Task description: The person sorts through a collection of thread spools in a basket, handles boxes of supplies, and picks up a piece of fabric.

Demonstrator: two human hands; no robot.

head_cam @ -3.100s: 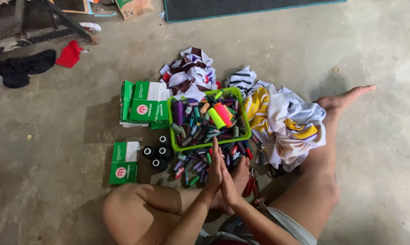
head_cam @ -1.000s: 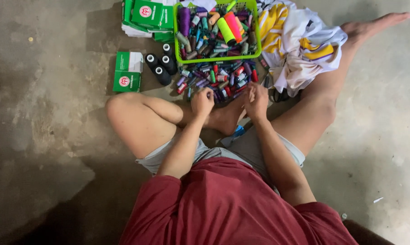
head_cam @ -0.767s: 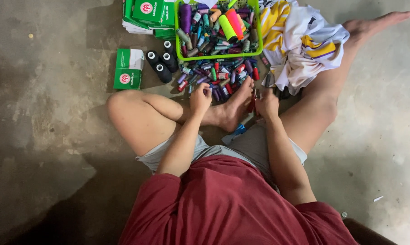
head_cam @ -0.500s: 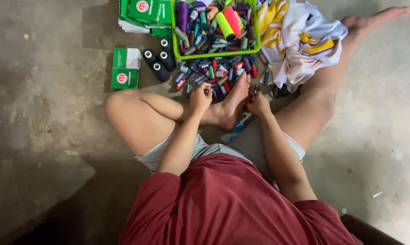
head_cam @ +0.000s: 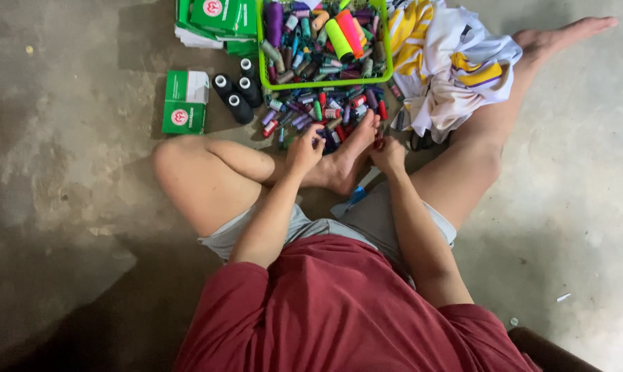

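At the bottom of the frame sits a person in a dark red shirt and grey shorts, cross-legged on a bare concrete floor. Both forearms reach up toward the middle of the frame. The left hand has its fingers curled at the near edge of a pile of small thread spools; whether it grips one cannot be told. The right hand is bent beside the toes of a bare foot, and its grasp cannot be told either. Above the pile, a green basket holds more spools. Left of it stand three black thread cones and green boxes. At upper right lies crumpled white and yellow cloth.
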